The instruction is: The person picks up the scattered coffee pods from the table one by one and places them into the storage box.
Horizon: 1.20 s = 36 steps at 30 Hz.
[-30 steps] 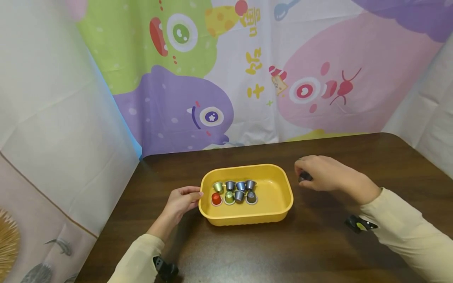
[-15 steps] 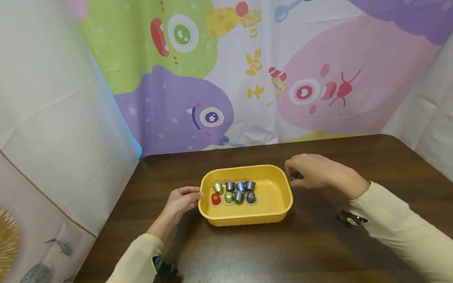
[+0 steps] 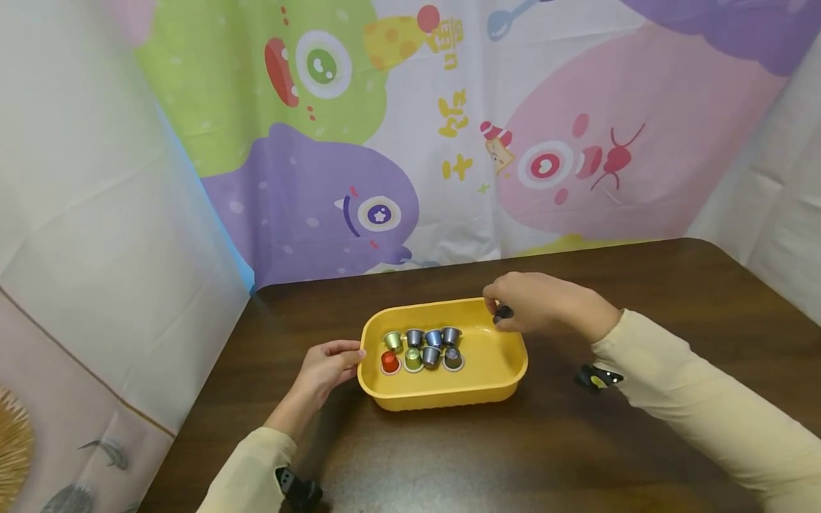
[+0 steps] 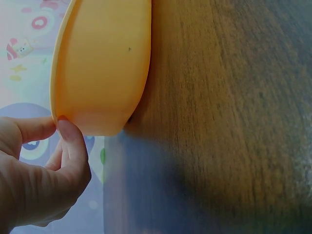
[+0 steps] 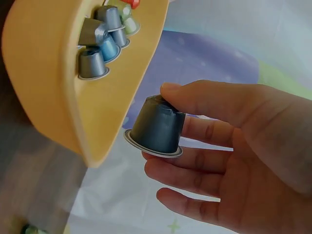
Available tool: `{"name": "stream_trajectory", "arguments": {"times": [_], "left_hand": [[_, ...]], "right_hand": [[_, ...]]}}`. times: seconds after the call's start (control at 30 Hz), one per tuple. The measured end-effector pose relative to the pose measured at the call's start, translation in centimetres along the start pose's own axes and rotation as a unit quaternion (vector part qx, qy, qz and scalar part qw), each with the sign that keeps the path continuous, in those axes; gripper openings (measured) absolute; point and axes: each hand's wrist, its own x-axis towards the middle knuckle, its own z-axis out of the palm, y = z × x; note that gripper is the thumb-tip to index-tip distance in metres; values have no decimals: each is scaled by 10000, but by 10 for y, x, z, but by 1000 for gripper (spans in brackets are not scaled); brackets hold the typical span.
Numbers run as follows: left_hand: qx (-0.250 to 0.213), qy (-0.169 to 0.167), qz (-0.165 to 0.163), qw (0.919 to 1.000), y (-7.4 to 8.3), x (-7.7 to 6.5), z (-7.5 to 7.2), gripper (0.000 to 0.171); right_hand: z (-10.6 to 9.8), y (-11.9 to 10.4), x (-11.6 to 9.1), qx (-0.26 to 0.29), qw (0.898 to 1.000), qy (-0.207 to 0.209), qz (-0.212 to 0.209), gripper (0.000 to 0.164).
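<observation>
A yellow plastic tray (image 3: 442, 397) stands on the table with several coffee capsules in its left and middle part: a red capsule (image 3: 389, 362), a light green capsule (image 3: 413, 358), a blue capsule (image 3: 434, 338) and grey ones. The left hand (image 3: 326, 369) pinches the tray's left rim between thumb and fingers. Above the right far corner of the tray, the right hand (image 3: 535, 303) holds a black coffee capsule (image 5: 158, 127). The right wrist view has the thumb on the capsule's narrow end and fingers behind it, its silver-edged rim lower left.
The dark wooden table (image 3: 410, 456) carries the tray. A patterned cartoon curtain (image 3: 333, 206) hangs along its far edge, with pale cloth (image 3: 115, 178) on the left side. Black devices (image 3: 298, 489) are strapped at both wrists.
The right hand has moved left with the black capsule, from beside the tray to over its right far corner. The left hand keeps its grip on the rim.
</observation>
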Motion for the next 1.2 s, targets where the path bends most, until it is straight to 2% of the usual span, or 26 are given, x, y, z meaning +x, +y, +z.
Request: {"name": "stream_trajectory", "arguments": {"times": [0.57, 0.93, 1.2], "left_hand": [[-42, -63, 28, 10000, 1, -1, -1, 31], [-127, -93, 82, 9998, 2, -4, -1, 32], [-98, -61, 62, 9999, 2, -3, 0, 31]], "right_hand": [[-2, -11, 38, 23, 9969, -757, -190, 16], [0, -18, 57, -141, 9948, -994, 136, 13], [2, -22, 68, -373, 9925, -1150, 167, 12]]}}
